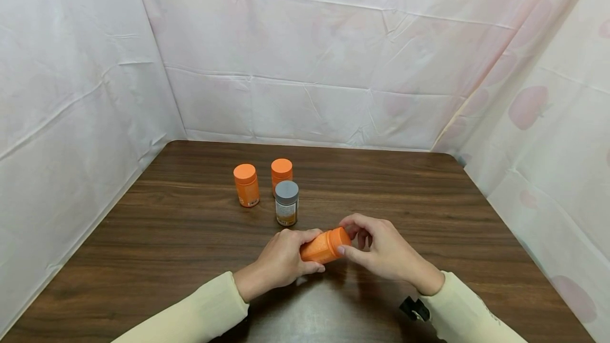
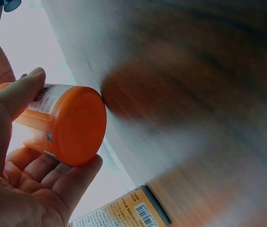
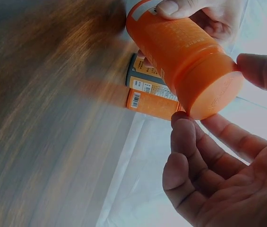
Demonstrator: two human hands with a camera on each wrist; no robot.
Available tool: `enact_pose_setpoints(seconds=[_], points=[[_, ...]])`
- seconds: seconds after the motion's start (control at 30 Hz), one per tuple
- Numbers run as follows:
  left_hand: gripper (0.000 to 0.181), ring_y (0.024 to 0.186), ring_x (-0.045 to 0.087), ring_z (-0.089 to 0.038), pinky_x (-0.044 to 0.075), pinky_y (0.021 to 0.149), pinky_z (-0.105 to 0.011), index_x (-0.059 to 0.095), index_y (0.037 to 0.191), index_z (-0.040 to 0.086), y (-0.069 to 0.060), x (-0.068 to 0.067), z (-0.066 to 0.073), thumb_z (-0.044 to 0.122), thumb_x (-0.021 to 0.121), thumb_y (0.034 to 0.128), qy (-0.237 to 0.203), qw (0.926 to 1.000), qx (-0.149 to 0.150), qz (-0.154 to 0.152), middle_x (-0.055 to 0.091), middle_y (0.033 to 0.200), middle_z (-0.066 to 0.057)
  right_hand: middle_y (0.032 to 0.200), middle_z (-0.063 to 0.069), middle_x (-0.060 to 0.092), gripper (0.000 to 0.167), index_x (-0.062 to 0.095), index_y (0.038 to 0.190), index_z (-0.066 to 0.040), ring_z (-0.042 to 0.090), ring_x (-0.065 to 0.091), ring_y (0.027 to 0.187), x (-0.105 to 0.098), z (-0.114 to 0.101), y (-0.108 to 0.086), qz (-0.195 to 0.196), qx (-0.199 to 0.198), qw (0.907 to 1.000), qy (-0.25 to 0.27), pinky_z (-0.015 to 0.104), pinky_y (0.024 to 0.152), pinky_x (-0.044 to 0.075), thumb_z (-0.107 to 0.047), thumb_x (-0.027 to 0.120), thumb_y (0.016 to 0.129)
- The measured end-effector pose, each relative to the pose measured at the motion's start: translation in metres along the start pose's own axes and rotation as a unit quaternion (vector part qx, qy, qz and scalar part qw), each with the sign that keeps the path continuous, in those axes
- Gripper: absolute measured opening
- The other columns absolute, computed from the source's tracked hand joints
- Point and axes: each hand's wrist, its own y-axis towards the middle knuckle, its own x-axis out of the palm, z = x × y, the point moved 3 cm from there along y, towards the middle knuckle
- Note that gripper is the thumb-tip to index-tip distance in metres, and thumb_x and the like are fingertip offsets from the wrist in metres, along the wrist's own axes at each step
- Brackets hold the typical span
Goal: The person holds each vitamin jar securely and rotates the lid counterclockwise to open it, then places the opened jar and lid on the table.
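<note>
An orange pill bottle lies tilted just above the table, its cap pointing right. My left hand grips it around the body, with the thumb and fingers on opposite sides. Its round base faces the left wrist view. At the other end, my right hand pinches the cap between thumb and fingertips, and the right wrist view shows the thumb at the rim. The cap sits on the bottle. Close behind my left hand stands a grey-capped bottle.
Two more orange bottles stand upright farther back, one on the left and another partly hidden behind the grey-capped bottle. They all stand on a dark wood-grain table. White patterned sheets hang around its back and sides.
</note>
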Motion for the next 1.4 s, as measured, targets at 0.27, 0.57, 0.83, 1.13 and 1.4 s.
enact_pose_setpoints(seconds=[0.27, 0.57, 0.83, 1.13, 1.4], points=[[0.048, 0.073, 0.058, -0.004, 0.048, 0.066, -0.026, 0.071, 0.118, 0.029, 0.0001, -0.0004, 0.0005, 0.029, 0.093, 0.0761, 0.004, 1.0000, -0.001, 0.000, 0.066, 0.088, 0.014, 0.089, -0.007, 0.064, 0.038, 0.068, 0.115, -0.023, 0.017, 0.059, 0.071, -0.0008, -0.0013, -0.0002, 0.014, -0.036, 0.9992, 0.003, 0.029, 0.062, 0.049, -0.021, 0.088, 0.082], [0.047, 0.073, 0.058, -0.004, 0.048, 0.066, -0.025, 0.071, 0.117, 0.029, 0.0000, -0.0003, 0.0007, 0.029, 0.093, 0.0762, 0.007, 1.0000, 0.003, 0.000, 0.066, 0.087, 0.014, 0.092, -0.007, 0.063, 0.052, 0.068, 0.118, -0.021, 0.016, 0.058, 0.076, -0.0017, -0.0018, 0.0000, 0.025, -0.075, 0.9968, 0.004, 0.029, 0.066, 0.051, -0.007, 0.090, 0.074], [0.048, 0.073, 0.058, -0.004, 0.048, 0.067, -0.026, 0.071, 0.118, 0.029, 0.0000, -0.0002, 0.0002, 0.031, 0.093, 0.0757, 0.008, 1.0000, 0.000, 0.000, 0.066, 0.088, 0.014, 0.100, -0.009, 0.063, 0.059, 0.067, 0.118, -0.021, 0.018, 0.057, 0.079, -0.0024, -0.0042, -0.0007, 0.030, -0.111, 0.9933, 0.010, 0.029, 0.067, 0.049, 0.005, 0.088, 0.069], [0.048, 0.074, 0.059, -0.004, 0.048, 0.067, -0.026, 0.071, 0.118, 0.029, 0.0002, -0.0002, -0.0001, 0.031, 0.093, 0.0755, 0.009, 1.0000, -0.002, -0.001, 0.066, 0.088, 0.014, 0.108, -0.009, 0.063, 0.065, 0.066, 0.121, -0.020, 0.019, 0.057, 0.080, -0.0026, -0.0063, 0.0004, 0.025, -0.116, 0.9929, 0.006, 0.033, 0.067, 0.051, 0.006, 0.090, 0.067], [0.050, 0.075, 0.059, -0.004, 0.049, 0.068, -0.026, 0.071, 0.121, 0.027, 0.0001, -0.0002, 0.0003, 0.029, 0.093, 0.0761, 0.003, 1.0000, -0.007, -0.003, 0.068, 0.091, 0.014, 0.094, -0.006, 0.064, 0.041, 0.066, 0.121, -0.024, 0.015, 0.057, 0.073, -0.0030, -0.0038, 0.0009, 0.028, -0.024, 0.9992, -0.012, 0.027, 0.063, 0.048, -0.039, 0.084, 0.087]])
